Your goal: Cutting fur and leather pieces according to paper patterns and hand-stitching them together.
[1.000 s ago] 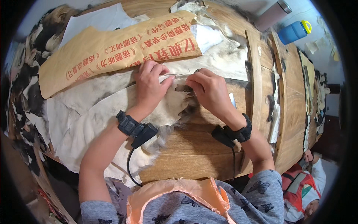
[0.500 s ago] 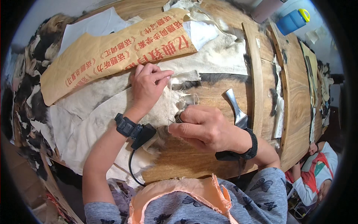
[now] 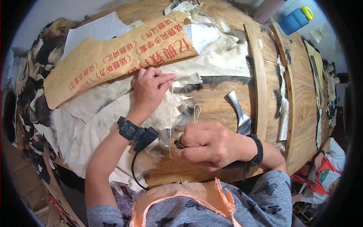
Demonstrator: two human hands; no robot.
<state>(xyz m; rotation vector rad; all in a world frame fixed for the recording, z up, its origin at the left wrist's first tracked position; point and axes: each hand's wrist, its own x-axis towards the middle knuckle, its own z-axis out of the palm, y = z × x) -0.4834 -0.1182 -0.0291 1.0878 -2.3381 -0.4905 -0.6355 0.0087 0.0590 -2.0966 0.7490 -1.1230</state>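
Note:
My left hand (image 3: 150, 90) pinches the edge of a pale, fur-backed hide (image 3: 83, 128), just below a brown paper piece (image 3: 113, 56) with red print. A white thread (image 3: 171, 113) runs taut from that edge down to my right hand (image 3: 204, 145), whose fingers are closed on it beside a dark thimble or ring (image 3: 178, 143); any needle is too fine to make out clearly. A thin loop of thread rises above my right knuckles. Right of the hands lies a metal tool (image 3: 238, 109) with a silver handle and dark head.
Wooden strips (image 3: 255, 75) run along the table (image 3: 302, 106) at right. A blue yellow-lidded bottle (image 3: 293, 22) and pink flask (image 3: 264, 11) stand at back right. Fur scraps (image 3: 34, 94) heap at left. Another person (image 3: 323, 170) in red is at lower right.
My right hand has moved from the hide's edge down toward me, stretching the thread and uncovering the metal tool. My left hand stays at the edge, shifted slightly down.

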